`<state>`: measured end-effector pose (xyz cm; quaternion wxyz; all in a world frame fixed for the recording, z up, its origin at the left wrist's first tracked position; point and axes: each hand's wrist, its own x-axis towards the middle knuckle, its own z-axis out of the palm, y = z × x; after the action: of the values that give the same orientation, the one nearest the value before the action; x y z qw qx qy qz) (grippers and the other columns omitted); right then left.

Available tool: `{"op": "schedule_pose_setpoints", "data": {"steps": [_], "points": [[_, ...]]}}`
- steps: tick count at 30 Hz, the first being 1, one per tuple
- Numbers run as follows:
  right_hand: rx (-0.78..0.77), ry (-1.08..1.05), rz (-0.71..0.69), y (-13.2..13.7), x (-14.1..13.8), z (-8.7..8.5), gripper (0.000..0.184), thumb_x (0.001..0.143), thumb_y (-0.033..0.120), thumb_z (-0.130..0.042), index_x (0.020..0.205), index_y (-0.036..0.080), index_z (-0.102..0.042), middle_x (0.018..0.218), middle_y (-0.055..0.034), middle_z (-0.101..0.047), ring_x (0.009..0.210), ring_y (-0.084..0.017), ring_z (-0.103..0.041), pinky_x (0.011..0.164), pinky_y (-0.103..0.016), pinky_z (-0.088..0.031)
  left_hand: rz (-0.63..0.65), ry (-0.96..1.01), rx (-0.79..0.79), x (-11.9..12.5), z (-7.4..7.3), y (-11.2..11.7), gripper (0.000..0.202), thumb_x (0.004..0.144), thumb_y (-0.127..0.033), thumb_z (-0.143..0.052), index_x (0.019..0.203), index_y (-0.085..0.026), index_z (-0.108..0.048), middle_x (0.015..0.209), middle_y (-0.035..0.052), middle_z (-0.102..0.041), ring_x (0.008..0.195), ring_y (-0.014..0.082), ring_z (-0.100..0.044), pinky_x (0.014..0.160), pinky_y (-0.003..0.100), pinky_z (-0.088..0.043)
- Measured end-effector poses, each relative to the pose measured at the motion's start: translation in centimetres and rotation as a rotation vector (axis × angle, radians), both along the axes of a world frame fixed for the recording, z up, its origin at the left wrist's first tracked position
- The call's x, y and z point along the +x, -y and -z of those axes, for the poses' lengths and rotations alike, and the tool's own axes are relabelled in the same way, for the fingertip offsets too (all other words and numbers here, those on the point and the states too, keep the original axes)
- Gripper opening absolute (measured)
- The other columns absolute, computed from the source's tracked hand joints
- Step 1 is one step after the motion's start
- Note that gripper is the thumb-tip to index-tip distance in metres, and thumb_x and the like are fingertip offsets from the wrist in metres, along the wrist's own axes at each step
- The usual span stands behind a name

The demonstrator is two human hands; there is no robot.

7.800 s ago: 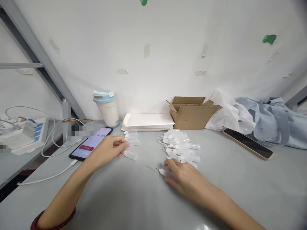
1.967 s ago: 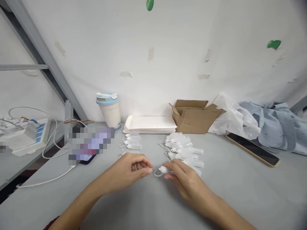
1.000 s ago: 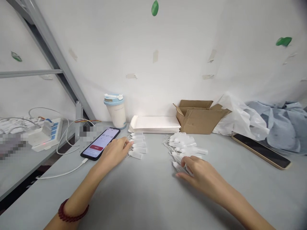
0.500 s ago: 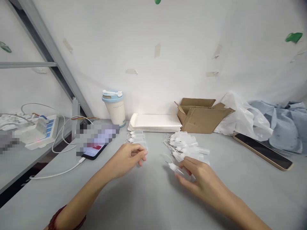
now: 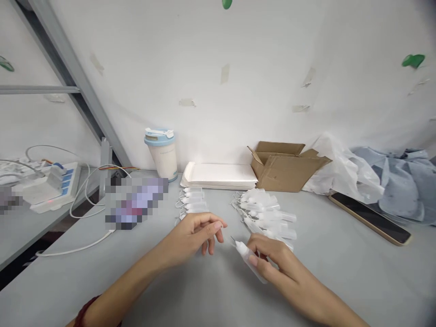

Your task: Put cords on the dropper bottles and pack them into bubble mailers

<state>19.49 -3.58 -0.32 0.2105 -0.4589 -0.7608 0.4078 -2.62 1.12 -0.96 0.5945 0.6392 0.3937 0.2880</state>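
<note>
My right hand [image 5: 272,263] is closed on a small clear squeeze bottle [image 5: 248,258], its white pointed nozzle aimed up and to the left. My left hand [image 5: 194,234] hovers just left of that nozzle with its fingers loosely bent and apart, and I see nothing in it. A heap of the same clear bottles [image 5: 269,213] lies just beyond my right hand. Beyond my left hand, a short row of bottles [image 5: 191,200] lies side by side on the grey table [image 5: 190,290].
Left of the row lies a blurred-out phone [image 5: 136,204] with a white cable [image 5: 75,249]. A lidded cup [image 5: 161,154], stacked white trays [image 5: 220,175], a cardboard box [image 5: 286,165] and a plastic bag [image 5: 340,170] line the wall. At right lie a dark phone [image 5: 371,218] and blue cloth [image 5: 398,181].
My left hand came back from the row of bottles toward the middle. My right hand took a bottle from the heap and lifted it toward me.
</note>
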Motion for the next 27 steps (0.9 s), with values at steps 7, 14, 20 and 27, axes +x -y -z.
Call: {"op": "schedule_pose_setpoints", "data": {"steps": [7, 14, 20, 27], "points": [[-0.079, -0.046, 0.044, -0.4, -0.3, -0.1, 0.032, 0.093, 0.035, -0.035, 0.066, 0.019, -0.039, 0.070, 0.0025, -0.044, 0.068, -0.013, -0.043, 0.065, -0.025, -0.033, -0.024, -0.011, -0.031, 0.4, -0.2, 0.2, 0.028, 0.082, -0.038, -0.056, 0.077, -0.012, -0.066, 0.067, 0.0010, -0.062, 0.049, 0.0077, -0.052, 0.047, 0.020, -0.041], [-0.167, -0.073, 0.051, 0.0, -0.7, -0.5, 0.032, 0.092, 0.036, -0.031, 0.066, 0.020, -0.041, 0.069, 0.0011, -0.043, 0.071, -0.014, -0.044, 0.065, -0.025, -0.034, 0.030, 0.074, -0.094, 1.0, 0.4, 0.5, 0.031, 0.082, -0.041, -0.057, 0.077, -0.011, -0.064, 0.065, 0.0012, -0.061, 0.047, 0.0076, -0.053, 0.046, 0.020, -0.040], [-0.229, -0.228, 0.036, 0.0, -0.6, 0.4, 0.036, 0.092, 0.040, -0.031, 0.069, 0.018, -0.048, 0.065, 0.0019, -0.043, 0.063, -0.013, -0.043, 0.063, -0.025, -0.034, 0.027, 0.134, -0.130, 1.0, 0.0, 0.9, 0.030, 0.083, -0.040, -0.057, 0.077, -0.012, -0.063, 0.066, 0.0013, -0.061, 0.049, 0.0080, -0.053, 0.048, 0.021, -0.041], [-0.436, -0.582, 0.064, -0.3, -1.2, 2.1, 0.036, 0.087, 0.039, -0.034, 0.065, 0.016, -0.050, 0.052, 0.0037, -0.041, 0.045, -0.008, -0.034, 0.051, -0.024, -0.028, 0.025, 0.117, -0.111, 1.1, -0.7, 1.2, 0.031, 0.083, -0.040, -0.056, 0.071, -0.011, -0.062, 0.060, 0.0001, -0.058, 0.048, 0.0080, -0.052, 0.049, 0.021, -0.040]]}}
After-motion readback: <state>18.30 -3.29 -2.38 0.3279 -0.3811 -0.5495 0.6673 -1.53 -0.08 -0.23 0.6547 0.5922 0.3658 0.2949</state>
